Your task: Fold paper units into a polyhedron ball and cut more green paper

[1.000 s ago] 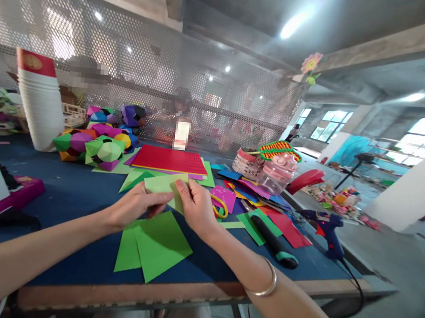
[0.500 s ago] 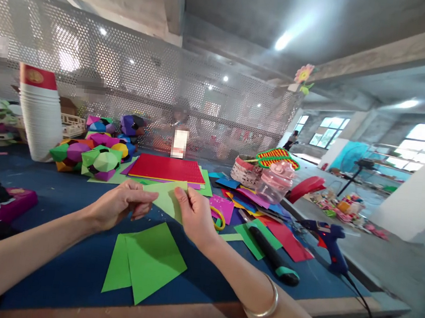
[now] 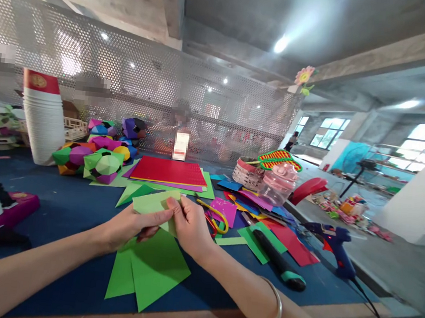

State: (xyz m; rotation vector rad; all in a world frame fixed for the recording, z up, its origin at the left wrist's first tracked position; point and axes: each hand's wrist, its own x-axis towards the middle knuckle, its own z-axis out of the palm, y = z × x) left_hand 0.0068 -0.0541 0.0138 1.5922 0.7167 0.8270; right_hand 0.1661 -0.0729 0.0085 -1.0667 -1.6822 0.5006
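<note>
A piece of light green paper [image 3: 150,202] is held up between both hands over the blue table. My left hand [image 3: 133,226] pinches its lower left part, thumb on top. My right hand [image 3: 190,225] grips its right side with the thumb pressed on the front. Below the hands lie overlapping bright green paper sheets [image 3: 158,275]. Just behind the light paper, a darker green paper piece [image 3: 136,191] shows. Scissors with yellow handles [image 3: 223,223] rest to the right of my right hand, partly covered by it.
Red sheets [image 3: 171,171] are stacked behind. Paper balls [image 3: 103,165] and a tall cup stack [image 3: 44,121] stand left, near a purple power strip [image 3: 21,204]. Right are a black-handled cutter [image 3: 274,251], a glue gun [image 3: 336,243] with cord, a pink bottle [image 3: 278,183] and a basket [image 3: 247,173].
The light green paper has turned and dropped slightly, and my left hand has moved closer to my right. More of the scissors now shows, and the dark green piece behind has come into view.
</note>
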